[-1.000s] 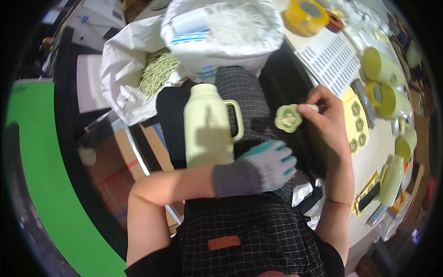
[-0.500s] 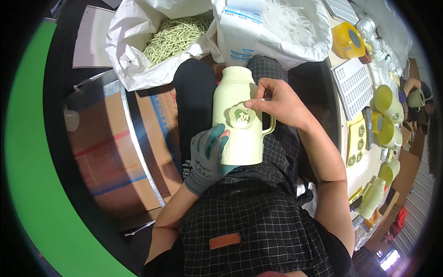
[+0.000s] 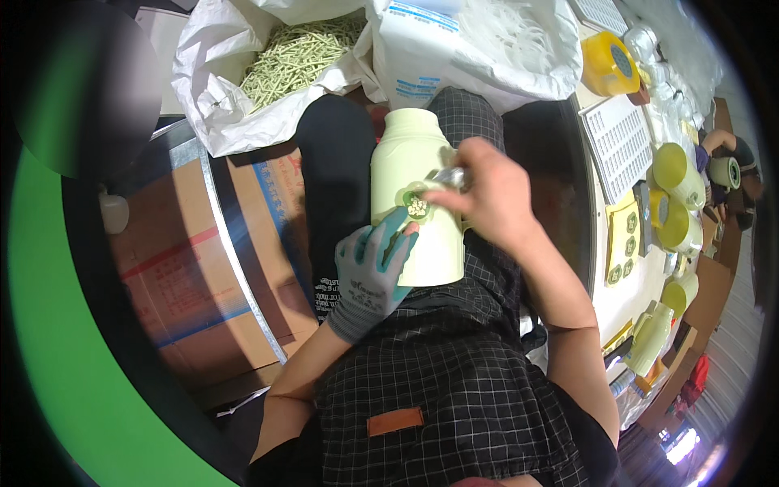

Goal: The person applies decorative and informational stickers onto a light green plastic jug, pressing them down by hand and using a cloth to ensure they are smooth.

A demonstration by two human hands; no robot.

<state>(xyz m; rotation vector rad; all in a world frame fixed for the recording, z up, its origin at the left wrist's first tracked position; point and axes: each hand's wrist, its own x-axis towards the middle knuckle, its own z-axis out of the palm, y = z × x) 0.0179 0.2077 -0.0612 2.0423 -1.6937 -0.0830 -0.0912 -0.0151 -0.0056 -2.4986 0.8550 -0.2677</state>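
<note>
A pale green vacuum flask shell [image 3: 434, 252] with a side handle lies along my lap, its neck pointing away from me. My left hand [image 3: 375, 264], in a grey and teal glove with one bare fingertip, grips its left side and presses by the round green sticker [image 3: 418, 204]. My bare right hand [image 3: 497, 195] is over the flask's right side, blurred by motion. Its fingers pinch a shiny clear film [image 3: 448, 174] that stands up off the sticker. The handle is mostly hidden under this hand.
White sacks hold green strips [image 3: 304, 61] and clear plastic rings [image 3: 507, 36]. The right-hand table carries a yellow tape roll [image 3: 610, 65], printed sheets [image 3: 617, 142], a yellow sticker sheet [image 3: 622, 243] and several green shells [image 3: 680, 178]. Cardboard boxes [image 3: 182, 268] stand left. Another person's arm [image 3: 718, 142] shows far right.
My right hand has pulled across the sticker, lifting clear film from it. My left fingers have slid up to the sticker's edge. A dark blurred shape has come into the upper left.
</note>
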